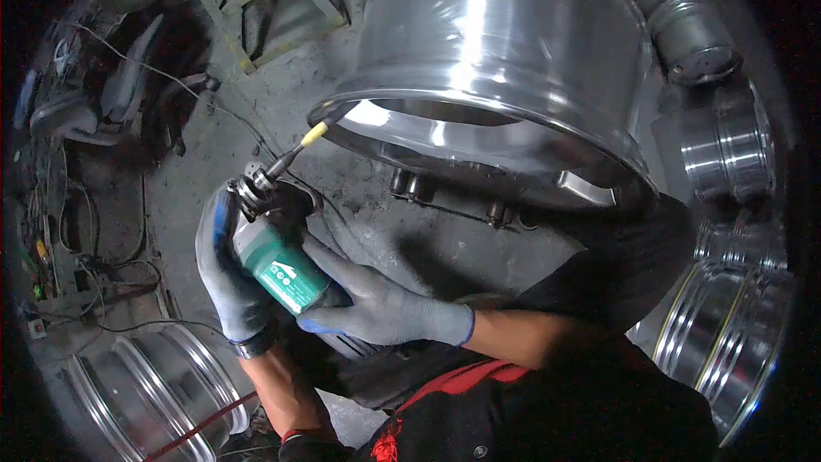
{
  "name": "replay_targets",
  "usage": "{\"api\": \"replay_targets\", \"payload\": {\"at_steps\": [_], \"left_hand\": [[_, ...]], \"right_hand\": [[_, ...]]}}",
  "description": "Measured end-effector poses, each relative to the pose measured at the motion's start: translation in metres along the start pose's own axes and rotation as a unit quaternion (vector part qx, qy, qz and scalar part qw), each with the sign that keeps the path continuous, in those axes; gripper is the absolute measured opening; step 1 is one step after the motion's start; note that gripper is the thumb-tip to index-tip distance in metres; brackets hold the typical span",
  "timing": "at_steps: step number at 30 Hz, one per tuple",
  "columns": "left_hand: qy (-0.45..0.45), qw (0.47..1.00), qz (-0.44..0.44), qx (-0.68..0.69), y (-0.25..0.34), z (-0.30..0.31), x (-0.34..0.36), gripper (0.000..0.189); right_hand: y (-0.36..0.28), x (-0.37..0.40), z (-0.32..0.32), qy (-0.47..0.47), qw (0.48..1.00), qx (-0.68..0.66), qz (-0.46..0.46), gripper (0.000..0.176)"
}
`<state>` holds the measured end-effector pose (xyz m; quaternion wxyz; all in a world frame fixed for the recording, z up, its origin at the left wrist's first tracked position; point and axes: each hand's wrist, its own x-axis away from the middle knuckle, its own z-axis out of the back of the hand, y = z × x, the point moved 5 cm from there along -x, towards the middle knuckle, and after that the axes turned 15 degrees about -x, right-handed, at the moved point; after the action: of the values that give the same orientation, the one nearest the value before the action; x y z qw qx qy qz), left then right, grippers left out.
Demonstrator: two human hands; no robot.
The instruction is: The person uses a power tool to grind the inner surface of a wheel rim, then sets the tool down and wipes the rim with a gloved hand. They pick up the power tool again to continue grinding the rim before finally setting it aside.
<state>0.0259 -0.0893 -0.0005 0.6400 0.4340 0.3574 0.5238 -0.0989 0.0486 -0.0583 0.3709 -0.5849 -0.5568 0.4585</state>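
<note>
Both gloved hands were clamped on a green die grinder (pixel 282 269): left hand (pixel 224 278) wrapped round the front of the body just behind the collet, right hand (pixel 380 304) closed under its rear end. Grinder was tilted up to the right. Its yellow-tipped bit (pixel 315 133) met the lower lip of a large polished wheel rim (pixel 505 43) lying on its side. More rims lay lower left (pixel 145 385) and at right (pixel 727 334). Grey concrete floor (pixel 282 94), cables at left.
</note>
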Motion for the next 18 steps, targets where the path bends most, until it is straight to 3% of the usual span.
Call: {"api": "replay_targets", "payload": {"at_steps": [2, 3, 5, 7, 9, 12, 13, 14, 15, 16, 18], "left_hand": [[-0.041, 0.982, 0.103, 0.15, -0.002, -0.005, 0.002, 0.025], [-0.042, 0.982, 0.103, 0.151, -0.005, -0.004, 0.001, 0.025], [-0.038, 0.999, -0.031, -0.022, -0.004, -0.003, -0.004, 0.028], [-0.019, 0.999, -0.024, 0.009, -0.012, -0.005, -0.001, 0.033], [-0.001, 0.999, -0.015, 0.038, -0.018, -0.006, -0.002, 0.039], [-0.034, 0.998, -0.044, -0.038, -0.022, -0.012, -0.004, 0.049], [0.009, 0.969, -0.194, -0.152, -0.008, -0.015, 0.004, 0.041], [0.009, 0.969, -0.191, -0.153, -0.002, -0.013, 0.002, 0.041], [-0.017, 0.998, -0.059, -0.02, 0.003, -0.016, 0.0, 0.035], [-0.043, 0.99, 0.074, 0.113, 0.002, -0.02, 0.002, 0.032], [-0.042, 0.985, 0.084, 0.143, 0.007, -0.022, 0.006, 0.032]], "right_hand": [[-0.001, 0.001, 0.001, 0.009, 1.0, 0.014, 0.019, 0.101], [-0.002, 0.001, 0.001, 0.015, 0.999, 0.028, 0.038, 0.102], [-0.003, 0.003, 0.004, 0.015, 0.998, 0.052, 0.034, 0.102], [-0.005, 0.007, 0.008, 0.014, 0.997, 0.076, 0.031, 0.102], [-0.006, 0.011, 0.012, 0.009, 0.999, -0.016, -0.034, 0.101], [-0.013, 0.013, 0.013, 0.027, 0.998, -0.021, -0.045, 0.1], [-0.012, 0.013, 0.012, 0.024, 0.998, -0.021, -0.046, 0.1], [-0.013, 0.009, 0.009, 0.025, 0.999, 0.01, -0.046, 0.1], [-0.011, 0.01, 0.009, 0.025, 0.998, 0.043, -0.044, 0.101], [-0.007, 0.011, 0.009, 0.024, 0.998, 0.042, -0.044, 0.101], [-0.002, 0.01, 0.008, 0.007, 0.999, 0.03, -0.035, 0.102]]}}
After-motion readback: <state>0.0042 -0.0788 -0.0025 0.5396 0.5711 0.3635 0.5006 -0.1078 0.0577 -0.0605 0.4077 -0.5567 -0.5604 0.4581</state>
